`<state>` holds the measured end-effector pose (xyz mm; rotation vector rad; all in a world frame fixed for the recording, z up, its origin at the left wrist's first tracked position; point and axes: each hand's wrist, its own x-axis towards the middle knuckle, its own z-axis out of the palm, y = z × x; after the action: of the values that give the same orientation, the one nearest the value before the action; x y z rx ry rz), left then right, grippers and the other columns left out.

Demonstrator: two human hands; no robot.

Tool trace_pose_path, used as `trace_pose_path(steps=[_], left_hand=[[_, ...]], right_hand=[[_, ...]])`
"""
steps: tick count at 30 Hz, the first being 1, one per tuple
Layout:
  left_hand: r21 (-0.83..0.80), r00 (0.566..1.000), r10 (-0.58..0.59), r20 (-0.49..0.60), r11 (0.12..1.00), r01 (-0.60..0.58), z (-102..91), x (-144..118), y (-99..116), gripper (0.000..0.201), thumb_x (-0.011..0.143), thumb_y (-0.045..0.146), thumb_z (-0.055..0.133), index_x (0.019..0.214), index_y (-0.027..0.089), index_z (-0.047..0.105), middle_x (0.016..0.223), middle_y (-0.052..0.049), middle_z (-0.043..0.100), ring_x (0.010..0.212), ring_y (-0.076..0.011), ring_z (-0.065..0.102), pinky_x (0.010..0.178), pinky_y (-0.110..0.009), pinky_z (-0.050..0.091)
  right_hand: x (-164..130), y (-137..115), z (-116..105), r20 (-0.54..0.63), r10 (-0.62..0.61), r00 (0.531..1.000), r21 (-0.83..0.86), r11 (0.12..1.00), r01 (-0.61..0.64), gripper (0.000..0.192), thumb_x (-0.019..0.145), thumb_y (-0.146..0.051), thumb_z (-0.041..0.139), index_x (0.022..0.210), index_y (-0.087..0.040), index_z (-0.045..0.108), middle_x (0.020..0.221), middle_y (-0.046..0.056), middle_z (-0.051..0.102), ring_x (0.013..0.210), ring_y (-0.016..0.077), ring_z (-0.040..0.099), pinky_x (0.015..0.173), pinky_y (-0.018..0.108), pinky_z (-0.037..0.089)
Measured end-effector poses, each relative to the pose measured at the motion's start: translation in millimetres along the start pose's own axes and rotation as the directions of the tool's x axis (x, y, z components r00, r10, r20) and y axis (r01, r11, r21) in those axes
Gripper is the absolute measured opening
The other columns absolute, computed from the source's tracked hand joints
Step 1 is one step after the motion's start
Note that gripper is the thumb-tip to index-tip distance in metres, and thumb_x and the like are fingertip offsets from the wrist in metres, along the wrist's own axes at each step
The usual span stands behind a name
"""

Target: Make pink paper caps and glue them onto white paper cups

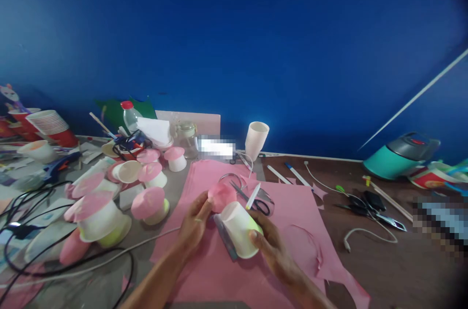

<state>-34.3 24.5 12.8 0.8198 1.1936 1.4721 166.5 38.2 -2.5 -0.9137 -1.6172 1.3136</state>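
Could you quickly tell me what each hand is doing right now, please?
Left hand: fingers closed on the pink paper disc.
Right hand: closed around the white paper cup.

Pink, white and blue on a brown table (383,270)

The cup (239,231) is white with a yellow-green tinge and a pink paper disc (221,195) on its base; it sits over a pink sheet (219,270), against a plain deep-blue wall (234,31). A teal cooker (397,158) has a grey lid.

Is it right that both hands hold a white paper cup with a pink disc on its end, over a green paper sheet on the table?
Not quite: the sheet under the hands is pink, not green, as the head view shows. The rest stands: the left hand and the right hand hold the white paper cup with the pink disc on its end.
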Motion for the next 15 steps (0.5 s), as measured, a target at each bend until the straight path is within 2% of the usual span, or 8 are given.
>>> trace_pose_path(steps=[4, 9, 12, 15], left_hand=[[0.009, 0.999, 0.028, -0.028, 1.000, -0.028, -1.2, 1.5, -3.0, 0.030, 0.081, 0.049, 0.072, 0.085, 0.019, 0.068, 0.077, 0.000, 0.062, 0.072, -0.0143, 0.056, 0.069, -0.024, 0.048], [0.209, 0.997, 0.058, -0.054, 0.977, -0.046, -2.6, 2.3, 2.2, 0.028, 0.078, 0.043, 0.072, 0.087, 0.017, 0.067, 0.071, 0.001, 0.060, 0.062, -0.0124, 0.050, 0.058, -0.022, 0.042], [0.314, 0.990, 0.077, -0.117, 0.949, -0.037, -2.0, 3.6, 5.6, 0.030, 0.074, 0.042, 0.071, 0.089, 0.016, 0.068, 0.071, 0.000, 0.062, 0.062, -0.0138, 0.052, 0.056, -0.024, 0.042], [0.312, 0.982, 0.057, -0.180, 0.950, 0.002, -0.9, 4.2, 6.5, 0.031, 0.070, 0.040, 0.073, 0.088, 0.016, 0.068, 0.067, 0.001, 0.060, 0.057, -0.0133, 0.050, 0.051, -0.024, 0.041]], right_hand=[[-0.2, 1.5, 0.7, 0.001, 0.026, 1.000, 0.006, 1.000, -0.026, 0.053, 0.085, -0.067, 0.056, 0.107, -0.020, 0.068, 0.091, 0.008, 0.072, 0.081, 0.0261, 0.068, 0.067, 0.034, 0.057], [-0.7, -4.7, 2.3, 0.047, -0.005, 0.999, 0.028, 1.000, 0.004, 0.043, 0.087, -0.061, 0.056, 0.102, -0.023, 0.068, 0.087, 0.005, 0.070, 0.078, 0.0237, 0.066, 0.064, 0.031, 0.055], [-1.4, -4.2, 3.0, 0.057, -0.015, 0.998, 0.028, 1.000, 0.014, 0.044, 0.087, -0.061, 0.057, 0.105, -0.023, 0.068, 0.089, 0.005, 0.070, 0.078, 0.0228, 0.066, 0.064, 0.031, 0.055], [-2.4, -0.8, 3.0, 0.054, -0.009, 0.998, 0.012, 1.000, 0.008, 0.045, 0.088, -0.062, 0.056, 0.107, -0.023, 0.068, 0.092, 0.005, 0.070, 0.080, 0.0236, 0.066, 0.066, 0.032, 0.056]])
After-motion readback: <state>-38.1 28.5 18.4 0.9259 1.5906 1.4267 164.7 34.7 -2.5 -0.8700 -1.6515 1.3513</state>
